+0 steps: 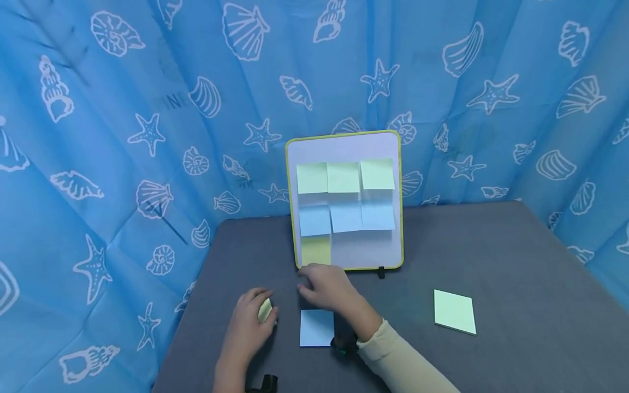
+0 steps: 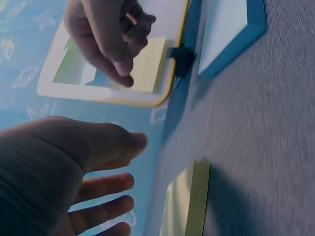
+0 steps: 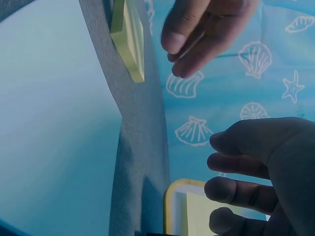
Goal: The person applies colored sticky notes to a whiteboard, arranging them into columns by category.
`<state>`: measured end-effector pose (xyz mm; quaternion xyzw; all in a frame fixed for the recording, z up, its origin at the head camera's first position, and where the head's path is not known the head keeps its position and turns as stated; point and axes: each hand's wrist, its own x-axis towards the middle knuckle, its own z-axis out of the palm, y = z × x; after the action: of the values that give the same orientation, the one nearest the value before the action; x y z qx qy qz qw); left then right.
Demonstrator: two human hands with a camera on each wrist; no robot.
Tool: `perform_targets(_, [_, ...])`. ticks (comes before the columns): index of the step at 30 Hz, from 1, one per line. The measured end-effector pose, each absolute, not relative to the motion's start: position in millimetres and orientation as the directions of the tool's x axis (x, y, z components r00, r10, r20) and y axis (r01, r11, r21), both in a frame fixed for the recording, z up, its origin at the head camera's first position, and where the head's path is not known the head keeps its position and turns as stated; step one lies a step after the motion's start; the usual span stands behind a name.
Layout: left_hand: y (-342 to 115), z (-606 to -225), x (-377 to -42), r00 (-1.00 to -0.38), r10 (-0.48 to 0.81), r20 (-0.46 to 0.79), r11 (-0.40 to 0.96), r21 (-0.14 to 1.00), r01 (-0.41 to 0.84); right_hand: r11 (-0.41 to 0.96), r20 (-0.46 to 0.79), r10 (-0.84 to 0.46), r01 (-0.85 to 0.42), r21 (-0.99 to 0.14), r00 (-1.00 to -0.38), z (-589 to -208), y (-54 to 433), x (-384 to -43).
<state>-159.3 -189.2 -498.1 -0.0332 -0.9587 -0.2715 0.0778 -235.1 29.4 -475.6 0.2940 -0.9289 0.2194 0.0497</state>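
Observation:
A whiteboard (image 1: 368, 250) with a yellow rim stands upright at the back of the table. Green sticky notes (image 1: 343, 177) form its top row, blue sticky notes (image 1: 346, 216) the middle row, and one yellow sticky note (image 1: 316, 250) is at the lower left. My right hand (image 1: 328, 286) hovers before the board's bottom edge, fingers loosely bent and holding nothing. Beside the yellow sticky note pad (image 1: 265, 311) is my left hand (image 1: 248, 325); in the left wrist view its spread fingers (image 2: 106, 184) are apart from the pad (image 2: 197, 201).
A blue sticky note pad (image 1: 316, 328) lies on the grey table between the hands, below the right wrist. Farther right lies a green sticky note pad (image 1: 454, 312). A small black foot (image 1: 381, 272) shows at the board's base. Behind hangs a blue shell-patterned curtain (image 1: 324, 65).

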Motion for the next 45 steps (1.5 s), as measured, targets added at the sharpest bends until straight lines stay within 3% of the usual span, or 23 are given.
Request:
perform_targets(16, [-221, -501, -144, -0.998, 0.006, 0.063, 0.876, 0.481, 0.035, 0.672, 0.137, -0.598, -0.587, -0.451, -0.79, -473, 15, -221])
perform_targets(27, [-233, -502, -145, -0.999, 0.002, -0.032, 0.855, 0.518, -0.015, 0.599, 0.051, -0.686, -0.604, -0.526, -0.726, -469, -20, -216])
perform_targets(38, [-233, -502, -143, -0.998, -0.013, -0.064, 0.854, 0.519, -0.044, 0.62, -0.036, -0.74, -0.659, -0.426, -0.672, -482, -34, -210])
perform_targets(45, [-234, -504, -143, -0.998, -0.001, -0.067, 0.841, 0.54, -0.037, 0.624, -0.007, -0.746, -0.695, -0.358, -0.666, -488, -40, -206])
